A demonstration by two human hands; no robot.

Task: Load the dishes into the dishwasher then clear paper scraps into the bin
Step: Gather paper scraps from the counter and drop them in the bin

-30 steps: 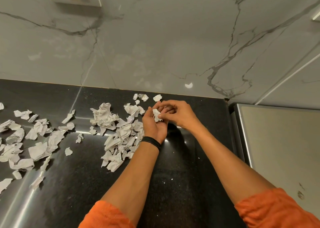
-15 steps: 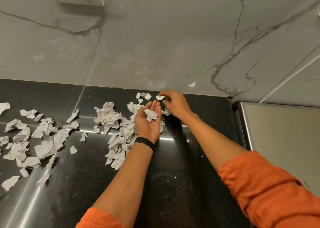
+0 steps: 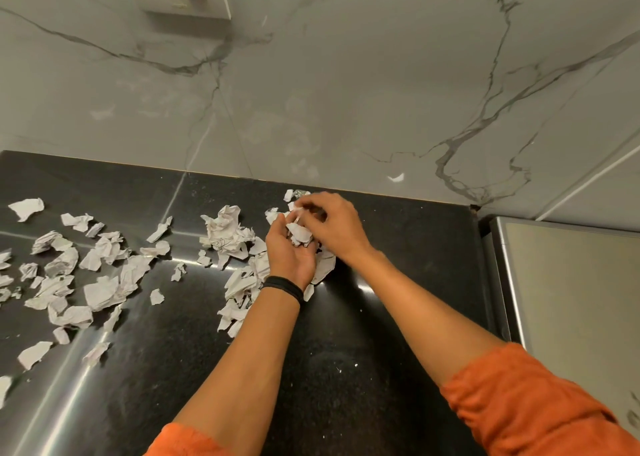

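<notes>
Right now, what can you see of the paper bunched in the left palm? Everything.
The crumpled scraps form a small wad of white, creased paper pieces. They sit in the upturned left hand, whose fingers curl round them, held just above the black countertop. The right hand meets the wad's top, its fingertips pinching a small scrap there. The number of pieces is unclear.

Crumpled paper scraps (image 3: 104, 289) on glossy black stone counter (image 3: 398, 247).

No legible text anywhere
</notes>
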